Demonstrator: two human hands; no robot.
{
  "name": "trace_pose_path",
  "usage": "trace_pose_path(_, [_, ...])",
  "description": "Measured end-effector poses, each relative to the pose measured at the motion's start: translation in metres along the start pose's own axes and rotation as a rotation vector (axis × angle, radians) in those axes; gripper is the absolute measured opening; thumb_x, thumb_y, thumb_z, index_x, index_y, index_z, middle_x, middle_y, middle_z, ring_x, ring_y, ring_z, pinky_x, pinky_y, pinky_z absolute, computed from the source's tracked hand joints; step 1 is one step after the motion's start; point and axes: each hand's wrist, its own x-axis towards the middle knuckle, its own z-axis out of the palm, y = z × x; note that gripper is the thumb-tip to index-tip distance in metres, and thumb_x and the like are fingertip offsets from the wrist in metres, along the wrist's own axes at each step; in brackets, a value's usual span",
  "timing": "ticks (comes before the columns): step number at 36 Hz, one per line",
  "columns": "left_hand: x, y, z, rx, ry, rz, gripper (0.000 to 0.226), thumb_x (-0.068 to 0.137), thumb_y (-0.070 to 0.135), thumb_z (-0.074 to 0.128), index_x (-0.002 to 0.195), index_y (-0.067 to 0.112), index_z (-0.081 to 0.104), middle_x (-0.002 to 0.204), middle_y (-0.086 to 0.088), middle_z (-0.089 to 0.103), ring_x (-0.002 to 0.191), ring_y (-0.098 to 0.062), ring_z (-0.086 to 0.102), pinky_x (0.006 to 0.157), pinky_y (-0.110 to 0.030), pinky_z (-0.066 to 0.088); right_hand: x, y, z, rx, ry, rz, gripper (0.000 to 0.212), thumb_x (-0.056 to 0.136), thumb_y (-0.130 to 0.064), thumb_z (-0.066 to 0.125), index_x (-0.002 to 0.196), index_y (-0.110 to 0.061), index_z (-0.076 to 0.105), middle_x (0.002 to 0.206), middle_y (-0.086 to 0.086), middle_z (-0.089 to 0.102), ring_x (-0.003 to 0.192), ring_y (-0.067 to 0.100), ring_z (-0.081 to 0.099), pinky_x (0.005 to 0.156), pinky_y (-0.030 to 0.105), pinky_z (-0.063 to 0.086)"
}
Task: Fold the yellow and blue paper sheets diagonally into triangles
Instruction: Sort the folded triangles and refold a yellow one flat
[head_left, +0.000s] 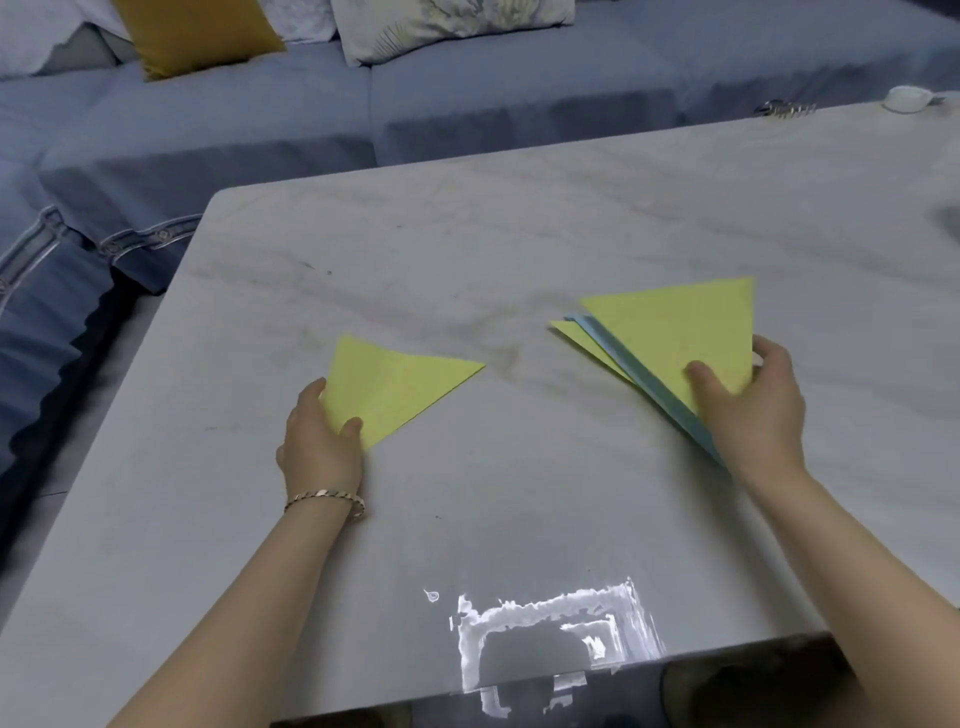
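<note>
A yellow paper triangle (395, 387) lies left of the table's middle, and my left hand (322, 441) pinches its near left corner between thumb and fingers. To the right sits a stack of folded triangles: a yellow one on top (675, 338), a blue one (644, 379) showing as a thin strip under it, and another yellow edge (582, 340) below. My right hand (748, 410) grips the near right corner of that stack, thumb on the top yellow sheet. The two piles lie apart.
The work surface is a pale marble table (467, 249). A blue sofa (260, 119) with a mustard cushion (197, 36) and pale cushions runs behind it. A metal hair clip (784, 108) and a small white object (909, 98) rest at the far right edge.
</note>
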Motion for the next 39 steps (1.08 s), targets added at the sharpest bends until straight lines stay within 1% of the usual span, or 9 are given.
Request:
trace_pose_path(5, [-0.012,0.009,0.004,-0.171,-0.045,0.116,0.039,0.091,0.005,0.042,0.129,0.015,0.042,0.110,-0.009,0.054,0.103,-0.027,0.050,0.077,-0.026,0.033,-0.002,0.015,0.005,-0.423,-0.015,-0.033,0.071,0.083,-0.021,0.062,0.140,-0.005,0.022,0.134,0.023,0.035,0.123,0.038,0.029,0.099,0.048,0.030])
trace_pose_path(12, [-0.035,0.041,0.022,-0.252,-0.248,0.359,0.037,0.091,0.004,0.044,0.125,0.018,0.047,0.103,0.003,0.053,0.095,-0.015,0.047,0.067,-0.016,0.032,-0.041,0.005,0.027,-0.253,-0.217,-0.419,0.036,0.083,-0.007,0.057,0.119,-0.006,0.053,0.130,0.015,0.043,0.124,0.029,0.035,0.103,0.023,0.022])
trace_pose_path(15, [-0.042,0.048,0.032,-0.189,-0.341,0.430,0.039,0.090,0.002,0.045,0.127,0.014,0.047,0.109,-0.001,0.056,0.100,-0.018,0.049,0.074,-0.013,0.032,-0.054,-0.001,0.039,-0.279,-0.346,-0.558,0.038,0.085,-0.021,0.048,0.118,-0.005,0.056,0.130,0.013,0.051,0.123,0.028,0.043,0.102,0.016,0.017])
trace_pose_path(18, [-0.046,0.044,0.043,-0.045,-0.417,0.487,0.046,0.089,0.003,0.049,0.133,0.012,0.041,0.125,-0.012,0.052,0.115,-0.026,0.048,0.087,-0.015,0.029,-0.067,-0.001,0.051,-0.377,-0.573,-0.714,0.064,0.084,-0.044,0.024,0.133,-0.008,0.042,0.143,0.010,0.039,0.136,0.024,0.030,0.108,0.020,0.010])
trace_pose_path(22, [-0.056,0.028,0.051,0.171,-0.321,0.604,0.051,0.081,0.001,0.056,0.131,0.003,0.045,0.129,-0.025,0.047,0.118,-0.040,0.046,0.102,-0.044,0.037,-0.080,0.012,0.066,-0.573,-0.807,-0.816,0.076,0.085,-0.060,0.004,0.143,-0.014,0.023,0.153,0.003,0.018,0.142,0.019,0.011,0.112,0.023,-0.003])
trace_pose_path(26, [-0.074,0.021,0.047,0.310,-0.522,0.716,0.064,0.088,0.040,0.013,0.143,0.009,0.018,0.154,-0.007,0.010,0.142,-0.016,0.003,0.112,-0.024,0.002,-0.088,0.023,0.071,-0.768,-0.728,-0.862,0.070,0.093,-0.053,0.006,0.134,-0.010,0.041,0.142,0.008,0.041,0.132,0.024,0.036,0.107,0.034,0.015])
trace_pose_path(31, [-0.084,0.007,0.043,0.519,-0.572,0.764,0.091,0.067,0.062,-0.029,0.144,0.020,-0.007,0.142,0.012,-0.024,0.133,-0.008,-0.028,0.111,-0.026,-0.017,-0.090,0.025,0.070,-0.738,-0.744,-0.892,0.072,0.092,-0.058,0.011,0.140,-0.007,0.030,0.148,0.008,0.030,0.138,0.021,0.021,0.109,0.033,0.007])
trace_pose_path(36, [-0.086,0.005,0.044,0.541,-0.539,0.742,0.089,0.069,0.059,-0.029,0.145,0.022,-0.002,0.144,0.013,-0.017,0.135,-0.013,-0.022,0.109,-0.031,-0.016,-0.086,0.030,0.058,-0.789,-0.744,-0.942,0.077,0.090,-0.062,0.013,0.139,-0.005,0.031,0.148,0.009,0.027,0.137,0.023,0.023,0.107,0.031,0.009])
trace_pose_path(39, [-0.085,0.009,0.041,0.597,-0.529,0.744,0.075,0.088,0.052,-0.012,0.143,0.017,0.025,0.150,0.005,0.017,0.140,-0.019,0.018,0.109,-0.035,0.004,-0.081,0.035,0.045,-0.857,-0.716,-0.925,0.076,0.091,-0.061,0.015,0.139,-0.005,0.032,0.147,0.009,0.028,0.136,0.023,0.026,0.107,0.030,0.010])
